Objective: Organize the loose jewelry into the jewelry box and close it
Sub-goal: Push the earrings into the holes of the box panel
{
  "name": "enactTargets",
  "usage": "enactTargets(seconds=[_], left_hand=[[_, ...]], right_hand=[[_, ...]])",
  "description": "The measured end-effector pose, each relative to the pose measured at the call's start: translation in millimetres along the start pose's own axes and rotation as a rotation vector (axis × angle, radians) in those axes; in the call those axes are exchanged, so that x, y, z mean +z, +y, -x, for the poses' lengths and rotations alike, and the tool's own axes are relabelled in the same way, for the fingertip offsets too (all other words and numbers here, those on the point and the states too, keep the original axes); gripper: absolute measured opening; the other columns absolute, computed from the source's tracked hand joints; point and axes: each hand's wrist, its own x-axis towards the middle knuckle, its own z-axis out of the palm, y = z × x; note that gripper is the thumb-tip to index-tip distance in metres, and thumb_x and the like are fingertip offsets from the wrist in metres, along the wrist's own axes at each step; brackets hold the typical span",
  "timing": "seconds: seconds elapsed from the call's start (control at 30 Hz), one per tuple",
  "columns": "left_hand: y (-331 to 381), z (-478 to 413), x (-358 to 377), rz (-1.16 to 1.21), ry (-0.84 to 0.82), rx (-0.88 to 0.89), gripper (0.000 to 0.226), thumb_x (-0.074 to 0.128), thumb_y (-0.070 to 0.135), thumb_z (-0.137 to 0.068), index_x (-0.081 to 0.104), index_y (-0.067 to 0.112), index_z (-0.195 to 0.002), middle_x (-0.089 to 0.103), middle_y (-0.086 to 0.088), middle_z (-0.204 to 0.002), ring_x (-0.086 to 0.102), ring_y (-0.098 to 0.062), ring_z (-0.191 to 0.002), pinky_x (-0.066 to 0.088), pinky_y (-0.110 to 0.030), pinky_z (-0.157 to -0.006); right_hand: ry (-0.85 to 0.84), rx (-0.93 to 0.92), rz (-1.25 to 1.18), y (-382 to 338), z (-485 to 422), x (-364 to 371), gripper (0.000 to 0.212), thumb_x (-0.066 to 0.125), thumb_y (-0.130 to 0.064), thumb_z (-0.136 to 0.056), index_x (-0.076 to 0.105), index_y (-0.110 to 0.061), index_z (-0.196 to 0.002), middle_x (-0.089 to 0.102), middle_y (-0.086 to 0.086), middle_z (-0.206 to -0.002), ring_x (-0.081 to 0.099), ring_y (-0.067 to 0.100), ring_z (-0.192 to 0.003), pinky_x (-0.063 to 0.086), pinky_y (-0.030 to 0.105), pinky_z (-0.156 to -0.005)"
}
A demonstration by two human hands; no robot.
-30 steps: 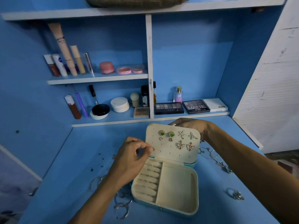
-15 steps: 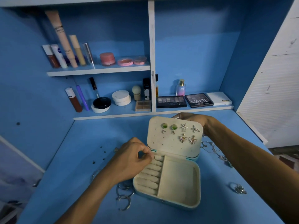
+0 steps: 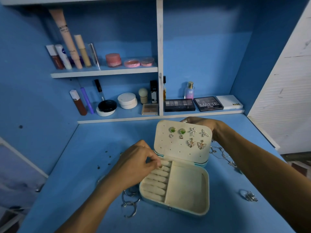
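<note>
Roughly midway, I'd say: earrings (image 3: 191, 142) pinned in the lid (image 3: 168, 148) of the jewelry box (image 3: 207, 190), mid-desk. My left hand (image 3: 136, 163) pinches a small piece (image 3: 160, 166) over the ring rolls (image 3: 156, 184); my right hand (image 3: 202, 123) props the lid, fingers hidden. Loose rings (image 3: 129, 204) at seven o'clock, another ring (image 3: 249, 195) at three, chains (image 3: 222, 155) at two.

Bangles (image 3: 130, 203), chains (image 3: 220, 154) flank box (image 3: 185, 210); front approach open.

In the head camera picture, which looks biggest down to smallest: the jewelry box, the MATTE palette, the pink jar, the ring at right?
1. jewelry box (nearest the camera).
2. MATTE palette.
3. pink jar and ring look alike; unranked.
</note>
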Motion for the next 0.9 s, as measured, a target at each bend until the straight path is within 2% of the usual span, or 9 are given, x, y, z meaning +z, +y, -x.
enactTargets(seconds=[0.07, 0.2, 0.3, 0.37, 0.53, 0.6, 0.67, 0.73, 0.9], left_hand=[[-3, -1, 2, 0.018, 0.021, -0.008, 0.008, 0.071, 0.040, -0.091, 0.078, 0.035, -0.090, 0.054, 0.017, -0.097, 0.056, 0.002, -0.090, 0.051, -0.029, -0.088], [-6, 0, 0, 0.055, 0.045, 0.000, 0.010, 0.069, 0.039, -0.093, 0.079, 0.036, -0.094, 0.059, 0.016, -0.093, 0.056, 0.003, -0.092, 0.047, -0.018, -0.082], [-6, 2, -2, 0.082, 0.090, 0.009, 0.014, 0.064, 0.035, -0.096, 0.078, 0.033, -0.094, 0.066, 0.020, -0.088, 0.058, 0.005, -0.093, 0.044, -0.015, -0.076], [-4, 5, -4, 0.168, 0.154, -0.010, 0.016, 0.061, 0.033, -0.098, 0.076, 0.031, -0.094, 0.071, 0.021, -0.089, 0.063, 0.004, -0.090, 0.048, -0.015, -0.075], [11, 21, 2, 0.591, 0.165, -0.154, 0.015, 0.064, 0.024, -0.097, 0.078, 0.021, -0.091, 0.076, 0.007, -0.083, 0.060, -0.004, -0.065, 0.052, -0.024, -0.060], [20, 28, 10, 0.725, 0.173, -0.198, 0.013, 0.065, 0.019, -0.096, 0.078, 0.017, -0.097, 0.077, 0.002, -0.085, 0.057, -0.007, -0.061, 0.052, -0.024, -0.055], [26, 32, 19, 0.867, 0.203, -0.250, 0.013, 0.066, 0.017, -0.096, 0.076, 0.015, -0.103, 0.078, -0.001, -0.088, 0.057, -0.008, -0.059, 0.052, -0.024, -0.052], [30, 34, 26, 0.986, 0.242, -0.278, 0.013, 0.066, 0.015, -0.095, 0.075, 0.015, -0.104, 0.078, -0.003, -0.090, 0.056, -0.007, -0.057, 0.052, -0.023, -0.051], [40, 36, 36, 1.172, 0.305, -0.311, 0.013, 0.064, 0.010, -0.095, 0.076, 0.010, -0.100, 0.078, -0.012, -0.092, 0.059, -0.008, -0.057, 0.054, -0.023, -0.052]], right_hand=[[-0.034, -0.006, 0.013, 4, -4, -4, 0.019, 0.079, -0.015, -0.056, 0.078, -0.016, -0.075, 0.073, 0.003, -0.071, 0.068, 0.013, -0.057, 0.054, 0.021, -0.051], [0.043, 0.009, 0.005, 12, -10, -10, 0.029, 0.077, -0.009, -0.059, 0.074, -0.012, -0.087, 0.073, 0.003, -0.072, 0.067, 0.013, -0.056, 0.055, 0.023, -0.050], [-0.046, -0.052, 0.015, 7, -7, -3, 0.019, 0.080, -0.019, -0.060, 0.079, -0.018, -0.078, 0.073, 0.003, -0.075, 0.067, 0.012, -0.058, 0.055, 0.021, -0.055], [-0.095, -0.093, 0.071, 2, -6, 4, 0.017, 0.078, -0.015, -0.071, 0.080, -0.018, -0.087, 0.075, 0.002, -0.085, 0.069, 0.012, -0.067, 0.057, 0.022, -0.062], [-0.202, -0.128, 0.138, -11, 5, 27, 0.065, 0.088, -0.051, -0.063, 0.068, -0.008, -0.108, 0.075, -0.005, -0.099, 0.069, 0.007, -0.083, 0.056, 0.021, -0.071], [-0.154, -0.171, 0.214, -12, 11, 34, 0.054, 0.086, -0.043, -0.070, 0.068, -0.009, -0.108, 0.074, -0.005, -0.102, 0.068, 0.009, -0.090, 0.054, 0.025, -0.079], [-0.089, -0.211, 0.284, -10, 16, 41, 0.022, 0.072, -0.015, -0.086, 0.070, -0.009, -0.107, 0.073, 0.000, -0.103, 0.066, 0.013, -0.091, 0.053, 0.031, -0.084], [-0.040, -0.227, 0.343, -10, 19, 46, 0.021, 0.061, 0.004, -0.092, 0.071, -0.008, -0.106, 0.072, 0.002, -0.100, 0.064, 0.012, -0.090, 0.052, 0.031, -0.086], [-0.024, -0.258, 0.437, -13, 27, 61, 0.011, 0.065, -0.005, -0.095, 0.073, -0.008, -0.102, 0.072, -0.004, -0.090, 0.063, 0.008, -0.084, 0.051, 0.025, -0.082]])
